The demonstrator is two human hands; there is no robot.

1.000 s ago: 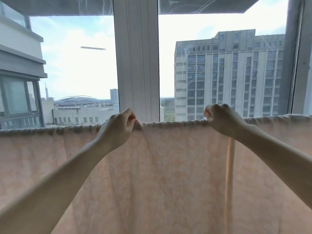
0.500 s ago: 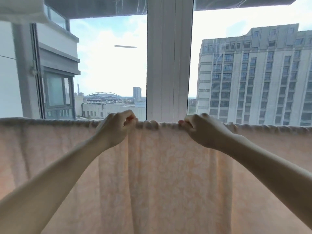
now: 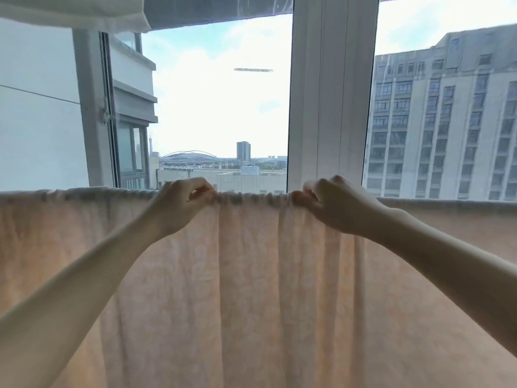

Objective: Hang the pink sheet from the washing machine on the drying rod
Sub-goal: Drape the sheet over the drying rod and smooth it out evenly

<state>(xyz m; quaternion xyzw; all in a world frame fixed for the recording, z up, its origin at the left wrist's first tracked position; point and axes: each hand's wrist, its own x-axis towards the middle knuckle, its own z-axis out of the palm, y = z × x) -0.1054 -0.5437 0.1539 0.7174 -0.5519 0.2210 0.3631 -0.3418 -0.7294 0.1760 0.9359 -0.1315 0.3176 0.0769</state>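
Since 0.5 s ago our hands had slid further apart along the fold, w/ bunched folds between them. Our left hand [image 3: 179,204] & right hand [image 3: 334,207] each pinched the pink sheet [image 3: 246,289] at its top edge, draped over the rod (hidden under cloth). Outward, fabric hung flat both ways. Risk, we judged: uneven pulling could drag one side down & slide it off.

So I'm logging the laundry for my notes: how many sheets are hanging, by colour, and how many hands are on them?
Pink sheet: 1
White cloth, top left: 1
Hands on the pink sheet: 2, left hand and right hand
Total: 4
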